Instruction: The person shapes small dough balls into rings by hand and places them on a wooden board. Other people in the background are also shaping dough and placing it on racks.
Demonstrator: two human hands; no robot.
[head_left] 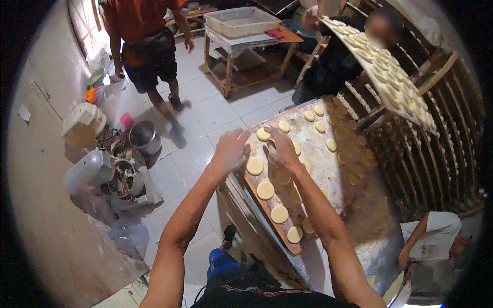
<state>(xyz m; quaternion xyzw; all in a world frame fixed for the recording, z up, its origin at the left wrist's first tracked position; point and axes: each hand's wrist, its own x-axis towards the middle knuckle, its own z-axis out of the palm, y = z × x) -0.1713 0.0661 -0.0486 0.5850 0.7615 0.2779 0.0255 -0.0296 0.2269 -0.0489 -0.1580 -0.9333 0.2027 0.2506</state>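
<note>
Flat, pale dough rounds lie in rows on a long wooden board (291, 243) at the left edge of a floured table. My left hand (231, 150) is over the board's outer edge, its fingers loosely bent and apart, with nothing visible in them. Across from it, my right hand (282, 150) has its fingertips closed on the edge of a dough round (263, 134) near the board's far end. Another dough round (254, 166) lies just nearer to me, between my wrists. My right forearm hides part of the board and some rounds.
More rounds are scattered on the table (321, 154). At far right, a person holds up a tilted tray of dough pieces (380, 66) beside a slatted rack (431, 149). Another person stands at far left. A metal pot (145, 137) and a water bottle (128, 236) are on the left.
</note>
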